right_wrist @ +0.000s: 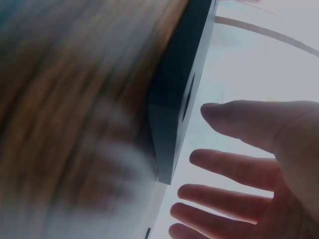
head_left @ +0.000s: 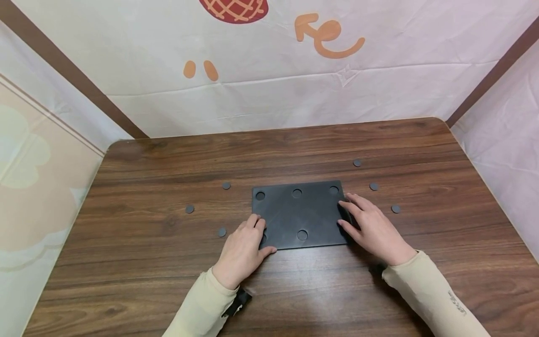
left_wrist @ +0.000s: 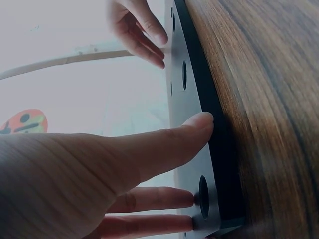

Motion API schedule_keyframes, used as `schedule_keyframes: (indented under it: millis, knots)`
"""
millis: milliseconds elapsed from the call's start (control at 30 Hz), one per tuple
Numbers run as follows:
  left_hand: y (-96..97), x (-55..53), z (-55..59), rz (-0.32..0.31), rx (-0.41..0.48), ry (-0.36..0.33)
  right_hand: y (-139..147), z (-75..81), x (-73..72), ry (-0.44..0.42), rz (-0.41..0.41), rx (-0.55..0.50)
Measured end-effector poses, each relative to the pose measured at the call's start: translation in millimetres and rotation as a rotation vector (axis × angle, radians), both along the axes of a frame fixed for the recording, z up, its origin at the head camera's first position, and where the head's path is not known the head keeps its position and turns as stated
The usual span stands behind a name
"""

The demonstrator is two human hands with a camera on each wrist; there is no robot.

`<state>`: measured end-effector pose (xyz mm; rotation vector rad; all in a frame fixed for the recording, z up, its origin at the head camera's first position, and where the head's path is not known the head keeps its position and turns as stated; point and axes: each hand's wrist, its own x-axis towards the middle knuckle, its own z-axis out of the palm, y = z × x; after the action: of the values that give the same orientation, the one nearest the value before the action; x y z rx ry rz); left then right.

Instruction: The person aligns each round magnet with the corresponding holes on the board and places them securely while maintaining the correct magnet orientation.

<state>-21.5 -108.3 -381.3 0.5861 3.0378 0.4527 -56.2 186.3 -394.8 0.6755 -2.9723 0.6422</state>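
Observation:
A dark grey rectangular board (head_left: 301, 213) with several round recesses lies flat on the table. My left hand (head_left: 243, 245) rests at its near left corner. The thumb touches the board's near edge, and straight fingertips meet its top beside a round recess (left_wrist: 204, 196). Beside the board's right end is my right hand (head_left: 370, 224), its fingers spread and holding nothing. In the right wrist view its fingertips (right_wrist: 202, 157) stand a little off the board's corner. The left hand partly covers one near recess.
Three small grey discs lie left of the board, among them a disc (head_left: 190, 209) farthest out. Three more lie to the right, including a disc (head_left: 357, 163) toward the back. The wood-grain table (head_left: 177, 262) meets a white printed curtain (head_left: 269, 93) behind it.

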Motion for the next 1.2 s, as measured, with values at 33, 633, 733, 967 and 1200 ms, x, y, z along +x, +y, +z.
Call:
schedule_keyframes:
  millis: [33,633,733,967,1200]
  knots:
    - [0.0,-0.2,0.1,0.000,0.001,-0.002,1,-0.5,-0.1,0.006,0.000,-0.002]
    - [0.5,-1.4,-0.1,0.001,0.002,-0.009,14,0.0,0.4,0.017,-0.022,0.004]
    - [0.8,-1.3,-0.2,0.005,0.003,-0.007,17,0.4,0.5,0.028,-0.018,0.009]
    - [1.0,-0.8,-0.3,0.006,0.010,-0.005,21,1.1,1.3,0.060,-0.012,0.024]
    - [0.8,-0.9,-0.5,0.005,0.020,-0.004,25,2.6,2.8,0.071,-0.031,0.030]
